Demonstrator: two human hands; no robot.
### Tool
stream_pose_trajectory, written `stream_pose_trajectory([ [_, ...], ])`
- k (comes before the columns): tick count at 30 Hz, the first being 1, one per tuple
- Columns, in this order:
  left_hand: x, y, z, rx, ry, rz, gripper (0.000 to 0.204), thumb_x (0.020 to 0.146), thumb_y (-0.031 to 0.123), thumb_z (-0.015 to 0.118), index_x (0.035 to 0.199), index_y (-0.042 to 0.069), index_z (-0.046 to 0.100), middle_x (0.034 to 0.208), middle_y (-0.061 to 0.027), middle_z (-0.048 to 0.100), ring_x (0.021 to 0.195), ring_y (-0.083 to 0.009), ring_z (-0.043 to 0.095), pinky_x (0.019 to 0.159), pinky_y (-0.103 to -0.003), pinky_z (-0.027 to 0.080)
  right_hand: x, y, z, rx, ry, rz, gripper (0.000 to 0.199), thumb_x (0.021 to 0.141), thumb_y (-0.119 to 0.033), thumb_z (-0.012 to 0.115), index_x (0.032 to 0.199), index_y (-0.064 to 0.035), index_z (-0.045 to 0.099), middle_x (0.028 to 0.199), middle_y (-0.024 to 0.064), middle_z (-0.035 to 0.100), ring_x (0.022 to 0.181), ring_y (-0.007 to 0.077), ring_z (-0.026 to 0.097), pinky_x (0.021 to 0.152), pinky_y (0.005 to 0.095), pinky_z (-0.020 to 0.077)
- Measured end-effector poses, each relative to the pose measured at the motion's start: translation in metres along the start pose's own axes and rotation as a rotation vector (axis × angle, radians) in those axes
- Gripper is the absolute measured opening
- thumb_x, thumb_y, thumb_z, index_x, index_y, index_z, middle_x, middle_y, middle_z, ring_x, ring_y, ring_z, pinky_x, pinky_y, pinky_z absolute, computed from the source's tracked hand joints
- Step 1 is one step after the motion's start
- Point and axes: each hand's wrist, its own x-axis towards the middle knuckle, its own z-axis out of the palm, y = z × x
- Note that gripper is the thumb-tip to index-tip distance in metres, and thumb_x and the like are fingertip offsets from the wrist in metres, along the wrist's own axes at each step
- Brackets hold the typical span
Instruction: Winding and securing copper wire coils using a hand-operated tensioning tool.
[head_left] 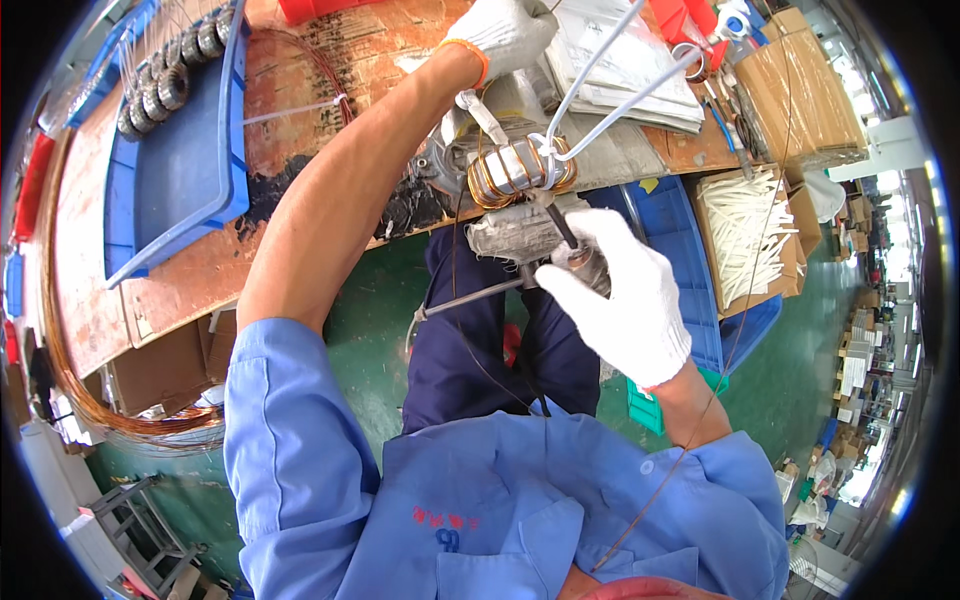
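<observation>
Winding seems underway, a snug pull probably next: left hand (pixel 508 35) fisted at twelve o'clock, contents unclear; right hand (pixel 630 300) curled round a fitting (pixel 580 261) at the coil's (pixel 514 167) five o'clock.

The worn wooden bench (pixel 275 150) — stained black near its edge — carries a blue tray (pixel 180 180) at left; papers (pixel 620 72) lie farther right.
</observation>
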Motion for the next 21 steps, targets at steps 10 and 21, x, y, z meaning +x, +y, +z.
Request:
stream_pose_trajectory([
  [10, 0.014, 0.028, -0.005, -0.163, 0.091, -0.106, 0.032, 0.093, 0.022, 0.066, 0.095, -0.008, 0.075, 0.078, -0.0134, 0.07, 0.069, -0.0229, 0.068, 0.061, -0.039, 0.054, -0.068, 0.012, -0.009, 0.076, -0.201, 0.171, 0.02, 0.098, -0.015, 0.068, 0.11, -0.0052, 0.054, 0.084, 0.0191, 0.071, 0.082, 0.0436, 0.072, 0.069, 0.0456, 0.0545],
  [21, -0.016, 0.125, -0.059, -0.188, 0.256, 0.171, 0.048, 0.09, 0.043, 0.079, 0.074, -0.001, 0.065, 0.064, -0.0076, 0.061, 0.05, -0.0159, 0.053, 0.047, -0.036, 0.041, -0.194, -0.014, -0.051, 0.408, -0.384, 0.588, 0.013, 0.094, -0.006, 0.069, 0.102, -0.0025, 0.059, 0.074, 0.0031, 0.064, 0.067, 0.0092, 0.063, 0.063, 0.0285, 0.0488],
])
